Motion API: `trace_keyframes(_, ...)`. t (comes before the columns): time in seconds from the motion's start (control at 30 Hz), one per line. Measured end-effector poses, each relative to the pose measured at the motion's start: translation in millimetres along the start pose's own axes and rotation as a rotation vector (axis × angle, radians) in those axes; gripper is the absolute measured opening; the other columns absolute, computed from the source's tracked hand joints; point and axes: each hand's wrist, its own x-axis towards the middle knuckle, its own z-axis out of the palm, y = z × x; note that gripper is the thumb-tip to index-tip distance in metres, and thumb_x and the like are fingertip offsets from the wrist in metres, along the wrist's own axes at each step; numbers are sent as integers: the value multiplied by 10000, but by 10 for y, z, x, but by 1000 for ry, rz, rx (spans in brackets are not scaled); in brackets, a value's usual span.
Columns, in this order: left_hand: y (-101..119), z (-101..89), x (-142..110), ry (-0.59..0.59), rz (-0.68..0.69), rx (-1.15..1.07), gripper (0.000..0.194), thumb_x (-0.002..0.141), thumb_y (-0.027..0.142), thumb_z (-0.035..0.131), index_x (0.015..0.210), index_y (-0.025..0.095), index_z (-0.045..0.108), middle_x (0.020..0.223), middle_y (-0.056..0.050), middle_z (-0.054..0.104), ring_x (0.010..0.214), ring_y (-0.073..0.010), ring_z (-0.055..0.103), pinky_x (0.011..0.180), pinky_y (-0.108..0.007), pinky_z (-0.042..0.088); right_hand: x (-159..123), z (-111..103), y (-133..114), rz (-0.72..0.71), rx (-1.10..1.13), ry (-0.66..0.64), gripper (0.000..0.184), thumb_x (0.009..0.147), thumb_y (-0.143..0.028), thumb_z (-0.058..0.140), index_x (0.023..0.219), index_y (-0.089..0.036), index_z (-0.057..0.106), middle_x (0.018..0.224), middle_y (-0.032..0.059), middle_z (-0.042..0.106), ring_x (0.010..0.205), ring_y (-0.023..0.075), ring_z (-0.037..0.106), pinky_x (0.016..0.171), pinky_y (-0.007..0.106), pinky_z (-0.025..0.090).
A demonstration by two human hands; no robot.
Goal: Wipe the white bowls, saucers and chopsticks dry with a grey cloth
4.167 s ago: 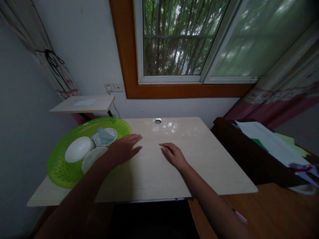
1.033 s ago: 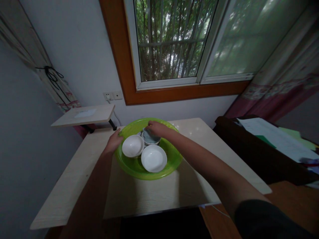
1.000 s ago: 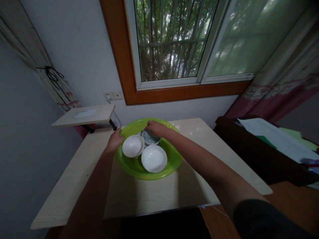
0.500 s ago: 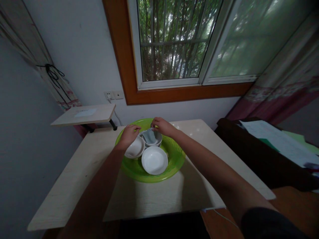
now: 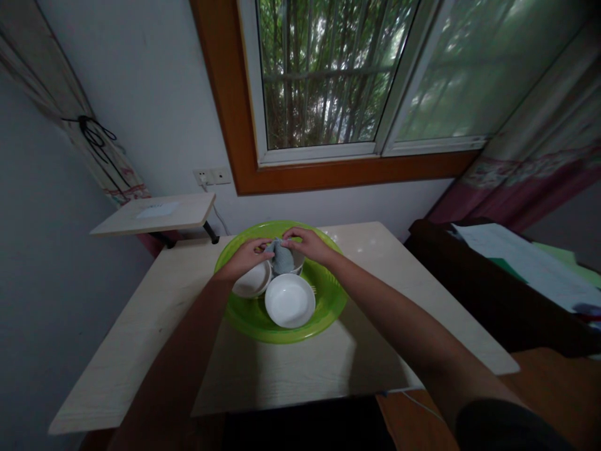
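Observation:
A grey cloth [image 5: 283, 259] hangs bunched between my two hands, over a white bowl [image 5: 299, 263] at the back of a green plastic basin [image 5: 286, 335]. My left hand [image 5: 250, 255] pinches the cloth's left side. At its upper right, my right hand [image 5: 307, 243] grips it with bent fingers. Below my left hand lies another white bowl [image 5: 253, 280]. In front, a third white bowl [image 5: 290, 302] faces up with nothing in it. Fork tines [image 5: 313, 290] show just beside that front bowl; the rest of the fork is hidden.
The basin stands on a pale wooden table [image 5: 173, 326]. A small raised shelf [image 5: 183, 215] with a paper label is at the back left. Behind is a window [image 5: 323, 81] above a wall socket [image 5: 211, 176]. Papers [image 5: 521, 263] lie on a dark surface at right.
The grey cloth, earlier spread flatter over the back bowl, is now lifted and gathered between my fingers. My hands have come closer together.

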Motion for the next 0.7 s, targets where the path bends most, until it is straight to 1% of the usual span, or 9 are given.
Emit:
trace_keyframes(0.07,-16,-19,10,-28,35,35,291,801,426,710,992,216,775,1000,-64,739,955,-233,666,901,-364,527,-9,-5,-43,-5,15,4,211,839,-413,724,897,-210,726,934,35,727,910,208,647,866,343,471)
trace_keyframes(0.13,-8,-44,14,-6,73,71,245,826,433,682,888,212,768,955,-64,723,947,-232,655,911,-366,515,-11,-9,-82,-12,16,23,207,845,-410,719,882,-207,719,911,33,722,885,200,648,842,332,473)
trace_keyframes(0.2,22,-67,8,38,90,57,249,849,431,656,894,205,752,999,-74,713,988,-233,648,942,-370,501,-10,-9,-97,-24,1,48,216,844,-421,723,861,-205,712,890,31,713,870,197,643,828,327,471)
trace_keyframes(0.3,75,-86,-9,75,26,-45,260,876,411,616,974,193,717,1037,-75,713,1004,-226,649,942,-364,500,-14,0,-65,-11,8,51,251,842,-451,728,854,-202,696,878,30,702,854,193,634,798,320,472)
trace_keyframes(0.37,91,-90,-15,109,-38,-105,239,874,394,610,953,183,691,955,-58,708,921,-214,650,877,-348,515,-24,10,-31,27,36,24,281,831,-468,741,875,-196,687,865,26,691,828,188,630,765,312,475)
trace_keyframes(0.47,80,-97,-14,187,-78,-185,218,867,385,622,925,178,657,880,-35,682,839,-192,634,805,-319,514,-41,23,-9,69,55,-25,353,785,-481,788,951,-184,695,869,26,674,815,187,624,752,314,482)
trace_keyframes(0.53,63,-107,-15,227,-96,-238,225,871,389,629,951,179,644,882,-30,675,830,-185,631,785,-308,513,-47,25,-22,39,25,-52,413,754,-482,819,1019,-185,710,925,39,666,858,196,622,790,332,491)
trace_keyframes(0.6,44,-117,-17,251,-110,-280,238,874,404,639,958,182,634,875,-28,665,817,-182,625,751,-297,512,-45,22,-47,-28,-20,-69,423,732,-476,842,1032,-200,730,980,51,647,926,210,612,857,362,494)
trace_keyframes(0.7,12,-124,-18,248,-103,-331,262,883,437,644,952,186,622,882,-32,662,812,-178,625,728,-288,514,-31,-1,-89,-109,-38,-78,286,747,-458,833,881,-222,746,1028,63,630,1028,227,592,980,414,459)
